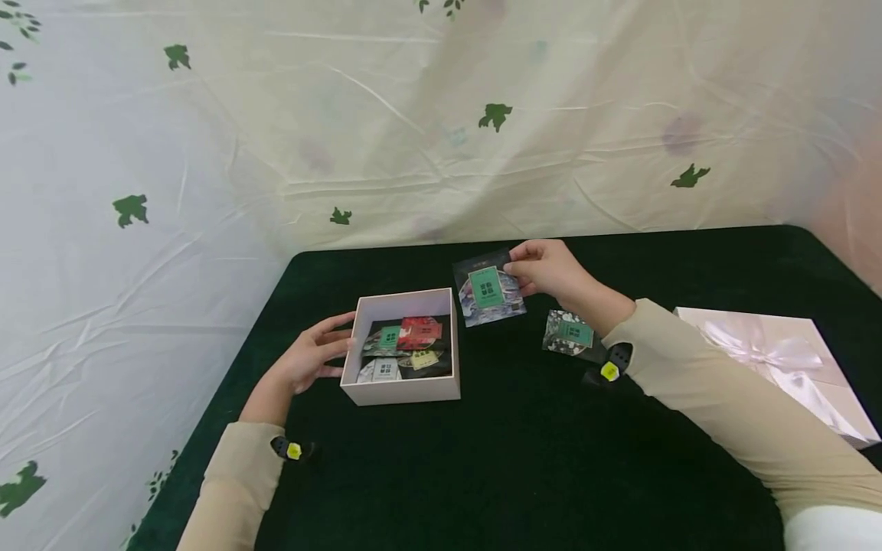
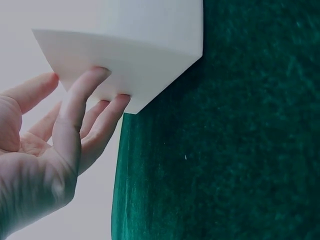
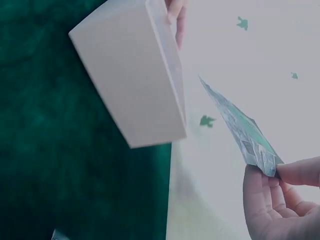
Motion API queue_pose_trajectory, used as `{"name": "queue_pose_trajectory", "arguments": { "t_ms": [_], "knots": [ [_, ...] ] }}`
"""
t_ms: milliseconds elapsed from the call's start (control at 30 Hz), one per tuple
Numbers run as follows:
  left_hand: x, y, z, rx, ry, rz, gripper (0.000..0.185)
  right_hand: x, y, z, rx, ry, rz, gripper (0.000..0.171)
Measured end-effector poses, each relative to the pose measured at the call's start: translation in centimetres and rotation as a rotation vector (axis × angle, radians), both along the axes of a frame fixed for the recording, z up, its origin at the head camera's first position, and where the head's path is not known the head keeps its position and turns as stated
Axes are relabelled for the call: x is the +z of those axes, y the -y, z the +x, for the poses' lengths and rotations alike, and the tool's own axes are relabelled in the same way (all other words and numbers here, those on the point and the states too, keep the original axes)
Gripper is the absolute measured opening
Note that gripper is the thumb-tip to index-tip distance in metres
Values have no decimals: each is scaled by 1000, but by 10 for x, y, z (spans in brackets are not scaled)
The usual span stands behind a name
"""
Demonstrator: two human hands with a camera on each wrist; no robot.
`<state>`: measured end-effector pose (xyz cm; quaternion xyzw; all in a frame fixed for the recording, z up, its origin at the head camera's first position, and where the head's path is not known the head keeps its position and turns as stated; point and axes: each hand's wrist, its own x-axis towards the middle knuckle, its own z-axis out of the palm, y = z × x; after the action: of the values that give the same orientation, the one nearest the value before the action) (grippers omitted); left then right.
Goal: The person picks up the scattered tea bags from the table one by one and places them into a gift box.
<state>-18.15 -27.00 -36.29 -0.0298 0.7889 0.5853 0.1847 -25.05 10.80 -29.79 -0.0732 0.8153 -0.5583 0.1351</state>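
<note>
My right hand (image 1: 551,269) pinches a flat printed sachet (image 1: 486,289) with a green label by its right edge, thumb on the near face. It is held tilted, just beyond the right back corner of an open pale box (image 1: 406,392). Inside the box lie several sachets: a red one (image 1: 419,332), one with a green label (image 1: 389,337), one with a white label (image 1: 384,370) and one with a yellow label (image 1: 424,360). My left hand (image 1: 308,360) rests its extended fingertips against the box's left side; the left wrist view shows them on the plain wall (image 2: 135,65).
Another green-labelled sachet (image 1: 569,332) lies on the dark green cloth (image 1: 524,459) under my right wrist. A pale pink lid (image 1: 820,329) with a ribbon bow lies at the right, partly behind my right sleeve. A white leaf-patterned curtain (image 1: 413,138) hangs behind the table.
</note>
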Motion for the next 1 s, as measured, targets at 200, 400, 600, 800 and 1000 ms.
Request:
{"name": "queue_pose_trajectory", "arguments": {
  "t_ms": [200, 400, 600, 800, 1000],
  "knots": [
    [0, 0, 1, 2, -5, 3, 64, 3, 23, 2, 17, -2, -21, 29],
    [-1, 1, 0, 12, 3, 1, 65, 2, 45, 8, 38, 9, -34, 27],
    [-3, 1, -1, 35, 10, -3, 65, 0, 66, 16, 63, 31, -28, 24],
    [-2, 0, 1, 30, 1, -7, 65, -7, 84, 21, 87, 34, -49, 23],
    [-1, 0, 1, 21, 2, -3, 65, -11, 98, 25, 111, 35, -29, 18]
  ]
}}
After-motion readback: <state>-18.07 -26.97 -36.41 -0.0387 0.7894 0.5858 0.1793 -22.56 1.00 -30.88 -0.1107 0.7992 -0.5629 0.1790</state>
